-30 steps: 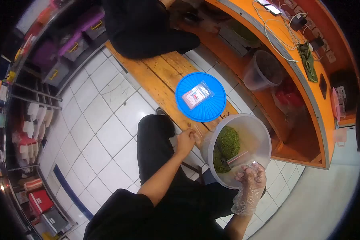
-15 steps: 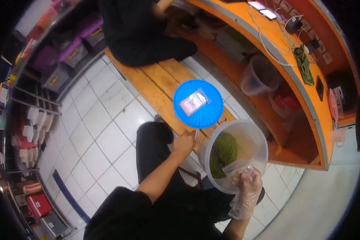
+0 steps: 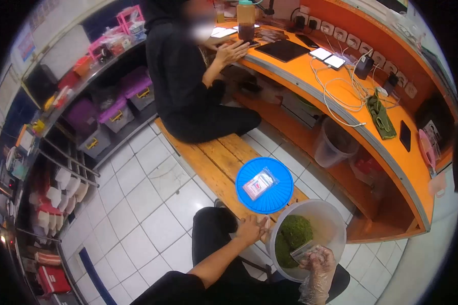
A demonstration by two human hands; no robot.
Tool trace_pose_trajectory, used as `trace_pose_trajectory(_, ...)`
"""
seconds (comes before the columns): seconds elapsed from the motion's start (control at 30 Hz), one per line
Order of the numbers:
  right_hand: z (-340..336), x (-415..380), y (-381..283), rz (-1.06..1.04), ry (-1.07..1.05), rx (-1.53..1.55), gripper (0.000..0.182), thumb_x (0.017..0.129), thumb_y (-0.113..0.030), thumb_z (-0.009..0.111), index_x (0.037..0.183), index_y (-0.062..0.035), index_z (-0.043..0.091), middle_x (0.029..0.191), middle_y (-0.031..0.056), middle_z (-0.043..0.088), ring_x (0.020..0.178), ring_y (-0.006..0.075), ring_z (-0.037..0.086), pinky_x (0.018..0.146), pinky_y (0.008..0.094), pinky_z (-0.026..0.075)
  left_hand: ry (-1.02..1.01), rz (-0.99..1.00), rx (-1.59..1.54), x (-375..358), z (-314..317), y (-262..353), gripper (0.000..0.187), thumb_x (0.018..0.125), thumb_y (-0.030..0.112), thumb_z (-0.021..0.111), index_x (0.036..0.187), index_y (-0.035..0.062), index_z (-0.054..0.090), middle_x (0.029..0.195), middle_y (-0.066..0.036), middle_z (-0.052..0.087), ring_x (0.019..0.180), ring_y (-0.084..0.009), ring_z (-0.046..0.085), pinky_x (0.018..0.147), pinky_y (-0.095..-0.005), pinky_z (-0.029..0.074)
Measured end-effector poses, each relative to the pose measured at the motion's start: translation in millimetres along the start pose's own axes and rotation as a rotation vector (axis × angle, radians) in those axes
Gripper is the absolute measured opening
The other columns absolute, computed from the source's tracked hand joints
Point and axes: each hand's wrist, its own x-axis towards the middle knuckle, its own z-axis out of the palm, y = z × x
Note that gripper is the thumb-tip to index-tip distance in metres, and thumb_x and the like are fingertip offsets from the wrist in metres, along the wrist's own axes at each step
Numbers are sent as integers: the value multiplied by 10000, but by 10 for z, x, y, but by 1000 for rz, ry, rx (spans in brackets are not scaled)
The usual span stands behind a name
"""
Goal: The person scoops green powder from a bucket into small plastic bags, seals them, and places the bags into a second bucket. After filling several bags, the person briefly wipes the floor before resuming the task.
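Note:
A translucent plastic bucket [image 3: 336,223] stands in front of me at the bench's near end, holding a green, fine-textured mass [image 3: 294,234]. My right hand [image 3: 320,264], in a clear disposable glove, is closed on a small clear plastic bag [image 3: 303,251] inside the bucket, beside the green mass. Bare and closed, my left hand [image 3: 250,230] is at the bucket's left rim; what its fingers grip is hard to make out. Just beyond lies a round blue lid [image 3: 254,204], with a printed plastic packet [image 3: 260,183] on top.
A person in black [image 3: 188,96] sits farther along the wooden bench [image 3: 216,160], one hand over the orange counter [image 3: 336,96]. Phones, cables, a tablet [image 3: 282,50] and a bottle [image 3: 246,21] are on that counter. Another bucket [image 3: 336,145] stands beneath it.
My view has tilted up, bringing more of the counter and the seated person into sight. The gloved hand stays in the bucket with the bag; my left hand remains at the rim.

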Motion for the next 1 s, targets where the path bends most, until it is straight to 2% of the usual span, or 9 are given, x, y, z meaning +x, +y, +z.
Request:
trace_pose_trajectory(0.1, -26, -6, 10, 32, -30, 42, 330, 953, -135, 719, 1197, 11, 551, 969, 146, 703, 770, 212, 715, 646, 334, 611, 66, 25, 68, 74, 5, 21, 565, 964, 474, 582, 1477, 249, 515, 1129, -155, 580, 1051, -350, 563, 851, -510, 441)
trace_pose_trajectory(0.17, -81, -49, 2, -317, -134, -475, 422, 973, -338, 658, 1264, -35, 614, 1066, 141, 685, 870, 237, 664, 765, 360, 536, 137, 31, 111, 72, -27, 40, 570, 943, 436, 622, 1465, 233, 519, 1127, -154, 579, 1036, -342, 568, 818, -505, 439)
trace_pose_trajectory(0.3, 9, -151, -188, -90, -64, -248, 494, 984, -418, 655, 1286, -32, 592, 1053, 76, 668, 863, 160, 629, 776, 312, 517, 146, -67, 74, 106, 29, 145, 576, 957, 481, 578, 1434, 159, 558, 1166, -135, 579, 1062, -297, 542, 858, -479, 404)
trace_pose_trajectory(0.6, -125, -116, -143, -65, -56, -223, 359, 994, -367, 646, 1104, -25, 651, 951, 41, 680, 813, 152, 605, 754, 298, 510, 338, 70, 118, 137, 249, 121, 456, 919, 397, 638, 1281, 119, 632, 1052, -94, 584, 1032, -275, 546, 833, -440, 416)
trace_pose_trajectory(0.67, -319, -37, 252, -19, 77, 62, 276, 957, -134, 716, 1150, 12, 582, 937, 113, 699, 788, 197, 699, 659, 329, 596, 412, 63, 181, 151, 226, 109, 412, 920, 369, 632, 1251, 125, 649, 1072, -84, 597, 1038, -272, 551, 805, -458, 421)
trace_pose_trajectory(0.73, -247, -70, 149, -21, 112, -13, 226, 956, -132, 717, 1095, 9, 610, 923, 95, 694, 803, 189, 689, 675, 315, 579, 472, 64, 255, 132, 139, 122, 320, 920, 326, 619, 1158, 125, 693, 1061, -101, 625, 1025, -296, 569, 798, -474, 437)
trace_pose_trajectory(0.8, -166, -95, 36, -109, 160, -146, 155, 944, -123, 727, 995, 3, 653, 908, 83, 696, 824, 182, 678, 714, 299, 549, 296, -301, -347, 145, -236, 215, 266, 924, 286, 590, 1051, 93, 723, 975, -144, 651, 930, -336, 604, 769, -503, 469)
trace_pose_trajectory(0.93, -126, -139, 52, -410, 291, -543, 115, 881, -99, 765, 945, -35, 694, 982, 140, 736, 855, 233, 684, 830, 357, 525, 951, -196, -553, -208, -1055, 472, 266, 1002, 211, 560, 975, -14, 699, 844, -188, 667, 744, -322, 631, 677, -474, 512)
trace_pose_trajectory(1.0, -42, -111, 20, -633, 288, -676, 131, 853, -97, 770, 963, -69, 704, 1060, 112, 733, 923, 263, 677, 874, 384, 521, 612, -273, -1071, -590, -1532, 818, 277, 1053, 178, 508, 1021, -53, 658, 909, -131, 693, 883, -228, 663, 749, -351, 506)
